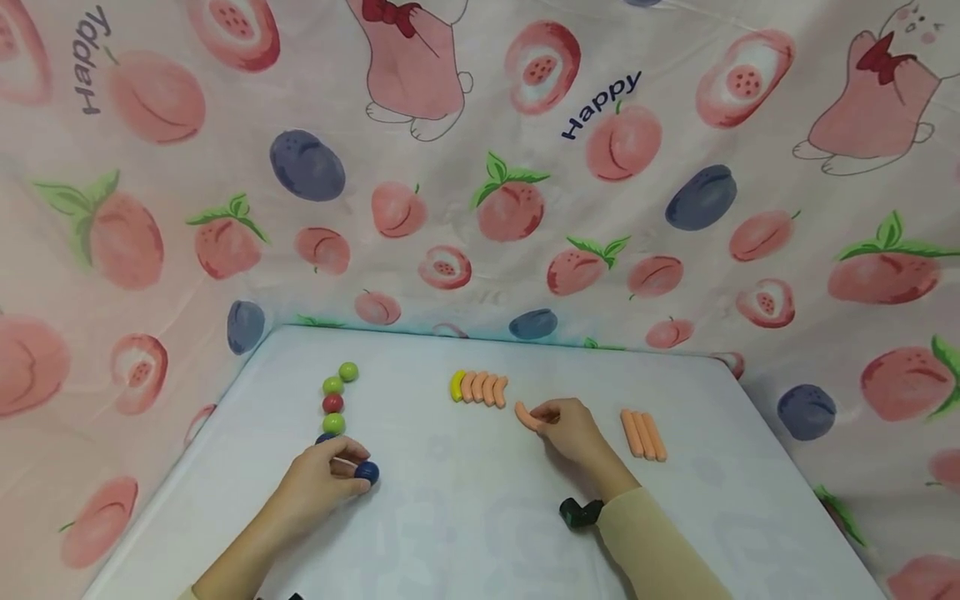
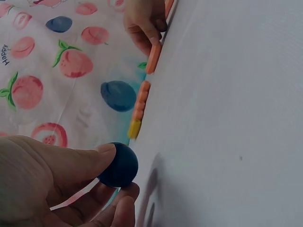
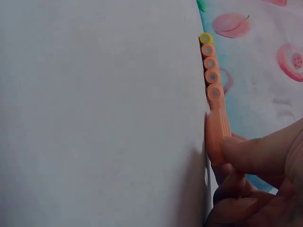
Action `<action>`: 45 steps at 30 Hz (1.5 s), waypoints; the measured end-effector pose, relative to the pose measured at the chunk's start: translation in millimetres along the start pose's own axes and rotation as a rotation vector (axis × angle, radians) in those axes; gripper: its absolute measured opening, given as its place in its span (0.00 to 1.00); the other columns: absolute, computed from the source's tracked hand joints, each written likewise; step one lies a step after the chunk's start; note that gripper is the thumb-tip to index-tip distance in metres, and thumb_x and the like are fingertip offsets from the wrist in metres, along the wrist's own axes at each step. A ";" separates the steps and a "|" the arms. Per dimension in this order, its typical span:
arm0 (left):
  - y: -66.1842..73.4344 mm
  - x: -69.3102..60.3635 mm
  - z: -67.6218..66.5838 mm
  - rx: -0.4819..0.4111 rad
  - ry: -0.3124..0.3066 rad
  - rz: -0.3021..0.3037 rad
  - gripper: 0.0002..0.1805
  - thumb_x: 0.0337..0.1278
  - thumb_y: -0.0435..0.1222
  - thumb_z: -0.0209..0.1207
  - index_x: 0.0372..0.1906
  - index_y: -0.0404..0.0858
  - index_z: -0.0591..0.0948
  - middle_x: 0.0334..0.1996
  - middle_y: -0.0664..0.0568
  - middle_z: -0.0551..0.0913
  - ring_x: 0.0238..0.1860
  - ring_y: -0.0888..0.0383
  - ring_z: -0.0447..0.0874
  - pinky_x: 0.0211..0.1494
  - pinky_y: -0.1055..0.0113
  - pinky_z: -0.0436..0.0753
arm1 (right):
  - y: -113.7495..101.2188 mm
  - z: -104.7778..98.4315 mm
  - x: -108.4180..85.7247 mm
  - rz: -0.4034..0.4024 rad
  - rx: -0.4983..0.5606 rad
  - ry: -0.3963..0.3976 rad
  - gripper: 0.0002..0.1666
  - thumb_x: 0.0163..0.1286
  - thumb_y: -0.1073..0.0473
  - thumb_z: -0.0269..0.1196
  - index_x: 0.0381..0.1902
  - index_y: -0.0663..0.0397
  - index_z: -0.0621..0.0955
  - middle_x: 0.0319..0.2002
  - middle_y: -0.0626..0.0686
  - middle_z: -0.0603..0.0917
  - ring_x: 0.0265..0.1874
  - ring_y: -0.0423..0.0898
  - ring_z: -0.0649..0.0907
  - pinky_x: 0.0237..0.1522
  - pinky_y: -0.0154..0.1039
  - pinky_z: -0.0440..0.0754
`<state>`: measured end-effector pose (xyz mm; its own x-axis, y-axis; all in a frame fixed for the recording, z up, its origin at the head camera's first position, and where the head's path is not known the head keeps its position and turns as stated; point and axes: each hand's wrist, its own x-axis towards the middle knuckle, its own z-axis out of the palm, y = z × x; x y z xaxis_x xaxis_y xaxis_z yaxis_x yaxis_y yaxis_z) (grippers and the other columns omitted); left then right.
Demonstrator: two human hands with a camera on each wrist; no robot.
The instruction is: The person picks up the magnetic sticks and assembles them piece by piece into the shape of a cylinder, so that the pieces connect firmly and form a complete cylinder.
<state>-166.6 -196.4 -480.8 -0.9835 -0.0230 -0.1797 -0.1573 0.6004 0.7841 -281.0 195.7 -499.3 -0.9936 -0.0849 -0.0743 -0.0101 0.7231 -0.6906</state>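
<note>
Between thumb and fingers, my left hand [image 1: 318, 483] pinches a dark blue ball [image 1: 367, 472], also large in the left wrist view. Just beyond that hand runs a line of balls: a partly hidden blue ball [image 1: 325, 437], a green one [image 1: 333, 423], a red one [image 1: 332, 403] and two more green ones [image 1: 333, 386]. My right hand [image 1: 573, 429] pinches one end of an orange curved piece [image 1: 527, 416]. To its left, a yellow curved piece [image 1: 457, 386] heads a row of several orange curved pieces [image 1: 478, 387]; in the head view a small gap separates the held piece from this row.
Right of my right hand, three straight orange sticks [image 1: 642, 435] lie side by side. All of this is on a white table [image 1: 450, 517]. Behind it hangs a fruit-print cloth [image 1: 465, 183]. A small black device [image 1: 579, 512] sits at my right wrist.
</note>
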 end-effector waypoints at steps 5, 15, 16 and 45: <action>12.6 9.2 20.6 -0.019 -0.007 0.034 0.17 0.56 0.33 0.78 0.50 0.46 0.87 0.51 0.54 0.88 0.50 0.57 0.87 0.51 0.58 0.89 | -1.1 -0.4 -10.3 -0.033 -0.011 -0.067 0.08 0.73 0.64 0.71 0.46 0.48 0.92 0.45 0.49 0.89 0.43 0.45 0.83 0.43 0.41 0.83; 33.4 32.9 61.1 -0.059 -0.029 0.103 0.17 0.57 0.31 0.77 0.49 0.46 0.87 0.48 0.56 0.88 0.47 0.58 0.86 0.51 0.59 0.87 | -16.5 11.1 -24.7 -0.169 -0.052 -0.209 0.11 0.71 0.65 0.71 0.44 0.42 0.93 0.44 0.45 0.89 0.45 0.43 0.82 0.47 0.41 0.83; 35.0 34.6 64.1 -0.062 -0.029 0.107 0.17 0.57 0.31 0.76 0.50 0.46 0.87 0.48 0.56 0.88 0.47 0.58 0.85 0.51 0.59 0.87 | -18.1 11.9 -25.3 -0.185 -0.049 -0.226 0.11 0.71 0.65 0.71 0.44 0.42 0.93 0.43 0.44 0.90 0.44 0.42 0.82 0.46 0.41 0.83; 52.8 46.6 94.5 -0.064 -0.049 0.194 0.16 0.57 0.29 0.76 0.49 0.42 0.87 0.45 0.54 0.88 0.44 0.58 0.84 0.49 0.60 0.85 | -34.4 26.7 -29.2 -0.314 0.093 -0.438 0.16 0.65 0.68 0.76 0.49 0.49 0.90 0.47 0.50 0.90 0.42 0.45 0.80 0.42 0.34 0.78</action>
<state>-212.2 -90.2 -503.9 -0.9906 0.1277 -0.0493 0.0275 0.5379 0.8426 -248.7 154.9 -492.6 -0.8046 -0.5787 -0.1334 -0.2687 0.5551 -0.7872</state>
